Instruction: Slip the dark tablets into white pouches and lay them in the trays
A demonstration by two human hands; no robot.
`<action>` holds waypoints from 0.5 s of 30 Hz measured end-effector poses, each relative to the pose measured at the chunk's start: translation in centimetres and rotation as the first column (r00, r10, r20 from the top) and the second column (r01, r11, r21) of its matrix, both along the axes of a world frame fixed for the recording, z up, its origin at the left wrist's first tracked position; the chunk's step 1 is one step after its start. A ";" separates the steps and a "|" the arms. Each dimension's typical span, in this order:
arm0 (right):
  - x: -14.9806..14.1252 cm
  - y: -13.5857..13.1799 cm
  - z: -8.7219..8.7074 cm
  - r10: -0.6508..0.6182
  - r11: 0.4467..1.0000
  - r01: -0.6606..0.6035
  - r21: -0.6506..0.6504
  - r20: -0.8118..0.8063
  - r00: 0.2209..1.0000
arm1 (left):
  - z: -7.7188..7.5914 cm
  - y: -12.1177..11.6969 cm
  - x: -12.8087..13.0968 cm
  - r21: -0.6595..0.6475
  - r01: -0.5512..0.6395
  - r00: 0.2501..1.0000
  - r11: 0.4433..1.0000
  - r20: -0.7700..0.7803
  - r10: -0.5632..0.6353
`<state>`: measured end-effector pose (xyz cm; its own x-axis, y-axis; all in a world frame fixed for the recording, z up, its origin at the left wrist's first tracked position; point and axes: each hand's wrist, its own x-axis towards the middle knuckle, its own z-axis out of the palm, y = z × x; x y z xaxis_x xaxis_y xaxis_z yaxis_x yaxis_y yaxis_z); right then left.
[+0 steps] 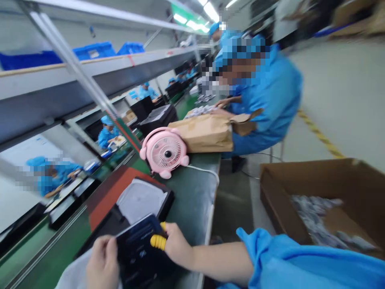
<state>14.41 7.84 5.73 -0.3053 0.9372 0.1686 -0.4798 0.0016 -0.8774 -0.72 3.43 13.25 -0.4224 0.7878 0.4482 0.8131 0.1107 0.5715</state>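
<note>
The dark panel sits between the person's 2 hands, on the person's side of the pink fan, the landmark here. The right hand grasps an edge, with 2 yellow finger covers showing against the panel; the left hand is curled in a pinch at the opposite edge, though blur hides its exact contact. Whether it also grips the white sheet beside it cannot be told. The panel looks thin, stiff and probably light; its glossy face would likely slip under bare skin, mark easily and crack if flexed, so opposite edges seem the safest hold. Nearer the person than the fan, a black tray bearing a pale liner rests by a red-orange board. The fan stands on the dark green bench, its white cord trailing toward the edge. Just beyond the fan lies a brown paper bag, and past that a co-worker in blue leans in. To the fan's right, well apart, is an open carton containing greyish pieces.
</note>
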 end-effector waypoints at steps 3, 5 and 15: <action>-0.3 1.1 -1.1 -0.016 0.995 0.021 -0.102 0.055 0.998 | -0.6 -0.1 0.8 -0.042 0.095 0.991 0.995 0.093 -0.091; -0.5 2.2 -2.0 -0.016 0.987 0.030 -0.157 0.084 0.996 | -1.7 -0.9 1.0 -0.087 0.135 0.981 0.987 0.151 -0.121; -3.1 0.8 -2.1 0.028 0.997 -0.019 -0.081 0.109 0.994 | -0.4 0.5 1.4 0.048 0.158 0.980 0.986 0.113 -0.162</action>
